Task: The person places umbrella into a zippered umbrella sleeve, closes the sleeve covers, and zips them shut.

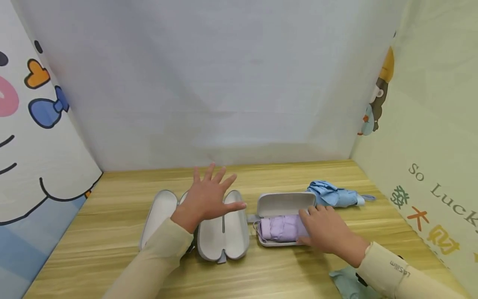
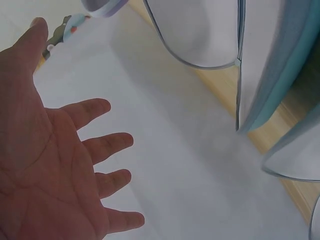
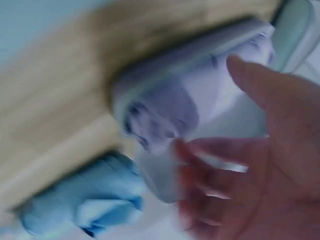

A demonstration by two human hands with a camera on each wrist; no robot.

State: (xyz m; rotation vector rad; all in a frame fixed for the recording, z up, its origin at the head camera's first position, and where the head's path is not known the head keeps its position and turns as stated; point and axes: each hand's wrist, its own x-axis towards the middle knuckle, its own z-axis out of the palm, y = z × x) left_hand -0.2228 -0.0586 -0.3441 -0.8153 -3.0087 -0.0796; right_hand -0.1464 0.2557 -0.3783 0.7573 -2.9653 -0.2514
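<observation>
A folded lilac umbrella [image 1: 281, 228] lies in an open hard case [image 1: 285, 203] with a pale lining, right of the middle of the table. My right hand [image 1: 326, 228] is over the case's right end, beside the umbrella. In the right wrist view, thumb and fingers stand apart with nothing between them; motion blurs that view. My left hand [image 1: 207, 197] is raised with its fingers spread, above two more open cases, and holds nothing. One open case [image 1: 160, 216] is partly hidden behind the left arm; the other open case [image 1: 240, 224] sits just right of it.
A folded blue umbrella [image 1: 337, 196] lies on the wood-grain table behind the right hand. Some pale teal fabric [image 1: 351, 280] is near the front right, partly under the right sleeve. Cloth hangs behind the table and along both sides.
</observation>
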